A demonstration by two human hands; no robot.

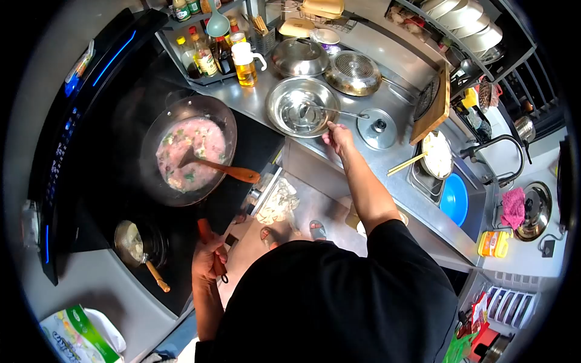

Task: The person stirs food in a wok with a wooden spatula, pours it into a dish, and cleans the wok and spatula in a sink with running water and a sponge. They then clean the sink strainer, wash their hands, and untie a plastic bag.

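Note:
My left hand (209,256) is wrapped round the brown handle of a large wok (152,130) on the stovetop. Pinkish, bubbling soup with green bits (200,136) fills the wok, and a wooden spatula (233,171) leans in it, its handle over the rim. At the counter, my right hand (339,138) has its fingers closed at the near right rim of a shiny steel bowl (279,103). A metal ladle (339,111) lies across that bowl, its handle reaching over the edge towards a glass lid (376,136).
A small pan (129,242) stands on the stove's near side. Behind the bowl are a domed lid (299,57), an upturned pan (354,72) and an oil jug (245,69). Rightward sit a plate of white food (437,156) with chopsticks (407,164) and a blue basin (454,199).

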